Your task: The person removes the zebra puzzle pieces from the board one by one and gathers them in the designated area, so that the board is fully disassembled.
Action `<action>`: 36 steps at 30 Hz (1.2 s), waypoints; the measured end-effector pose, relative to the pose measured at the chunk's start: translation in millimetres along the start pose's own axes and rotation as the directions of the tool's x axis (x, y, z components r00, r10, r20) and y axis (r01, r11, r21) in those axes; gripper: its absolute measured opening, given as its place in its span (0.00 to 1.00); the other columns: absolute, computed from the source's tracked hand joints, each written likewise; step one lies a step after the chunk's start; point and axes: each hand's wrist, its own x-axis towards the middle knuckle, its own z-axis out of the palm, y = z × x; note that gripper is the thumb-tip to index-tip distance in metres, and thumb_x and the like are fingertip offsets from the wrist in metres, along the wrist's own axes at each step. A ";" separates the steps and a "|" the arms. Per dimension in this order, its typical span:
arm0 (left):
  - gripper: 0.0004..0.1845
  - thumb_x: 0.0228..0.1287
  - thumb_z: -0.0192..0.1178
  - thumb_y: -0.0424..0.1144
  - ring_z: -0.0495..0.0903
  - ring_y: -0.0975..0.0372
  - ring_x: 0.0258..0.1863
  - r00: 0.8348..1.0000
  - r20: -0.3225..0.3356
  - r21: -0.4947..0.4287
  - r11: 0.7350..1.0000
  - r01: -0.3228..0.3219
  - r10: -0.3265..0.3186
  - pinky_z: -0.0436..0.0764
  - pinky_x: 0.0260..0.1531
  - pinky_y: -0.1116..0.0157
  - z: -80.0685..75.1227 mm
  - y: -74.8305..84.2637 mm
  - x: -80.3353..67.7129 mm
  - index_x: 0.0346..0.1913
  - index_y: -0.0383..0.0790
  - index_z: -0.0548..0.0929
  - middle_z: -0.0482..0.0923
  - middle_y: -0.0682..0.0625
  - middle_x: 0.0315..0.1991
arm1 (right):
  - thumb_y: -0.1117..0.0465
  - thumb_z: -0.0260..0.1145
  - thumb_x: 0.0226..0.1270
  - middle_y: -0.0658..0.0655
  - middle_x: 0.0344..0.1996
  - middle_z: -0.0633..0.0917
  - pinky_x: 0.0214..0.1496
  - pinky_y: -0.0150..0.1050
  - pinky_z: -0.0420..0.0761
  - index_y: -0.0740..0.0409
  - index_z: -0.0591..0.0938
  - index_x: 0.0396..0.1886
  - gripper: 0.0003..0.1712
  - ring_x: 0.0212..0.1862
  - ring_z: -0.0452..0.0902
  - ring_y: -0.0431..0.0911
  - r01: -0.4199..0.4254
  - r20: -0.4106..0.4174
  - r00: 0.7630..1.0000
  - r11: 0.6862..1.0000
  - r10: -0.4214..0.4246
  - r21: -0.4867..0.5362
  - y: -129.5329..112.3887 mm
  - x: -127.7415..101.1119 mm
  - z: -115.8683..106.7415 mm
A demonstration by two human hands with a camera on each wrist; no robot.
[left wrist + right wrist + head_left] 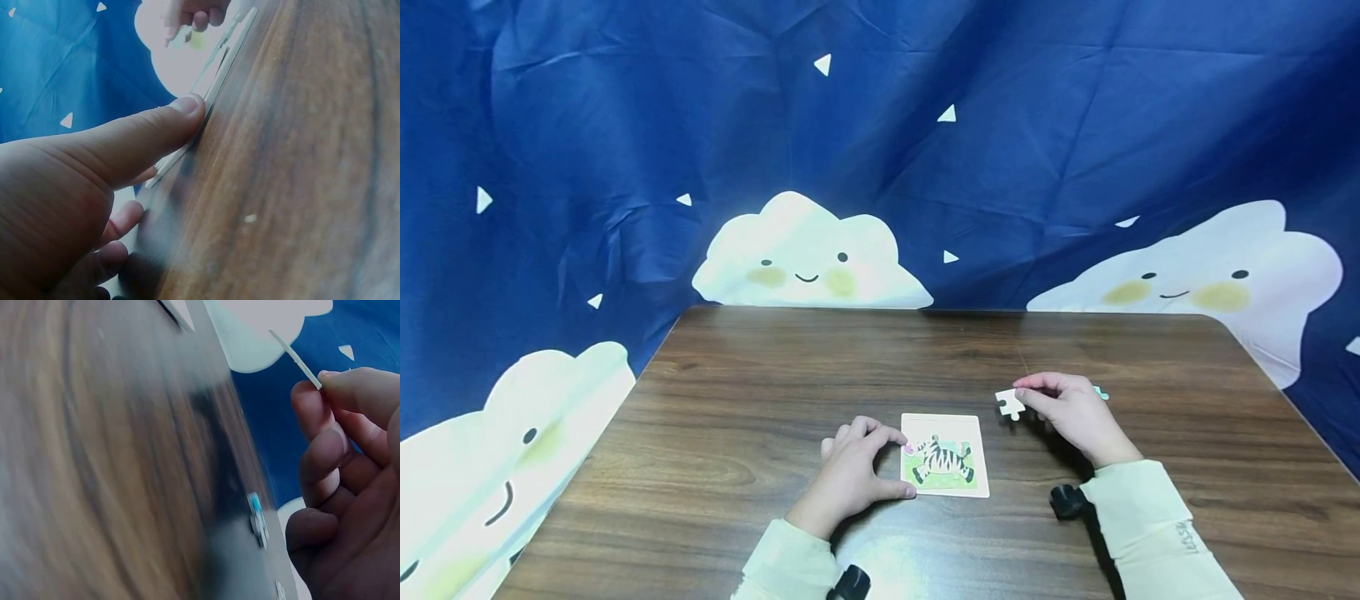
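Observation:
A flat square puzzle board (944, 421) with a pale border and a zebra picture lies on the table. My left hand (853, 475) is at its left side, index fingertip at the picture's left edge and thumb at the lower left corner. In the left wrist view the straight thumb (144, 140) touches the board's edge. To the right of the board, my right hand (1075, 412) pinches a white-looking jigsaw piece (1010, 404) between thumb and fingers, raised off the table. The right wrist view shows this piece (294, 357) edge-on.
A light-blue puzzle piece (1101, 392) lies beyond the right hand, partly hidden by it; the right wrist view also shows a blue-and-white piece (257, 519) on the table. The brown wooden table (715, 400) ends at a blue curtain (880, 150) with clouds.

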 end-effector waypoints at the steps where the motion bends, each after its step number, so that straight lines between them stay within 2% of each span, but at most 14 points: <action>1: 0.32 0.39 0.79 0.61 0.68 0.57 0.49 1.000 0.000 0.000 1.000 -0.001 0.001 0.60 0.43 0.53 0.2 -0.1 0.0 0.52 0.59 0.83 0.72 0.53 0.53 | 0.58 0.67 0.70 0.59 0.26 0.80 0.23 0.38 0.76 0.66 0.85 0.47 0.15 0.23 0.73 0.44 -0.009 -0.006 1.000 1.000 0.009 0.013 0.7 -0.4 -2.7; 10: 0.33 0.39 0.79 0.60 0.69 0.56 0.49 1.000 -0.004 0.009 1.000 0.000 0.000 0.61 0.43 0.53 -0.2 -0.1 0.4 0.52 0.58 0.83 0.72 0.52 0.53 | 0.57 0.64 0.73 0.51 0.24 0.82 0.21 0.38 0.74 0.70 0.82 0.54 0.21 0.21 0.73 0.41 -0.016 -0.119 0.993 0.998 0.023 0.053 9.2 -3.9 -34.1; 13: 0.33 0.39 0.79 0.60 0.69 0.56 0.49 1.000 -0.004 0.011 1.000 0.001 -0.001 0.61 0.43 0.53 -0.2 -0.2 0.4 0.52 0.58 0.83 0.72 0.52 0.53 | 0.56 0.63 0.73 0.43 0.28 0.84 0.26 0.34 0.75 0.70 0.82 0.55 0.22 0.26 0.75 0.38 -0.008 -0.169 0.986 1.000 0.009 0.005 15.3 -4.8 -45.0; 17: 0.32 0.40 0.79 0.60 0.69 0.56 0.50 1.000 0.002 0.010 1.000 0.003 -0.004 0.61 0.44 0.53 0.0 -0.3 0.2 0.52 0.59 0.83 0.72 0.52 0.54 | 0.51 0.63 0.74 0.35 0.34 0.83 0.33 0.30 0.75 0.67 0.82 0.56 0.24 0.34 0.76 0.38 -0.044 -0.226 0.973 0.998 0.035 -0.035 21.6 -7.6 -58.1; 20: 0.32 0.40 0.79 0.60 0.69 0.56 0.50 1.000 0.006 0.008 1.000 0.003 -0.003 0.61 0.44 0.53 0.2 -0.4 0.1 0.52 0.59 0.83 0.72 0.52 0.54 | 0.49 0.64 0.73 0.34 0.34 0.82 0.34 0.30 0.75 0.66 0.82 0.56 0.25 0.36 0.76 0.39 -0.077 -0.248 0.967 0.997 0.067 -0.032 25.8 -10.0 -66.1; 27: 0.32 0.41 0.78 0.61 0.69 0.56 0.50 1.000 0.010 0.011 1.000 0.003 -0.003 0.60 0.44 0.53 0.4 0.1 -0.8 0.53 0.59 0.82 0.72 0.52 0.54 | 0.47 0.64 0.72 0.31 0.34 0.81 0.37 0.28 0.72 0.65 0.82 0.55 0.26 0.38 0.73 0.36 -0.097 -0.259 0.962 0.994 0.083 -0.042 43.0 -10.1 -77.8; 31: 0.32 0.41 0.78 0.61 0.69 0.57 0.50 1.000 0.009 0.018 1.000 0.002 -0.002 0.61 0.44 0.53 0.5 0.2 -1.1 0.53 0.60 0.82 0.72 0.53 0.55 | 0.46 0.64 0.72 0.29 0.33 0.79 0.36 0.28 0.73 0.64 0.81 0.55 0.27 0.36 0.74 0.37 -0.143 -0.275 0.952 0.990 0.132 -0.021 54.1 -10.0 -81.8; 36: 0.32 0.40 0.78 0.61 0.69 0.56 0.50 1.000 0.003 0.014 1.000 -0.004 0.004 0.61 0.44 0.53 0.7 -0.6 -0.6 0.53 0.59 0.82 0.72 0.52 0.54 | 0.48 0.64 0.72 0.28 0.30 0.79 0.33 0.27 0.74 0.66 0.82 0.53 0.25 0.32 0.74 0.35 -0.159 -0.315 0.938 0.987 0.148 -0.010 66.2 -10.0 -84.8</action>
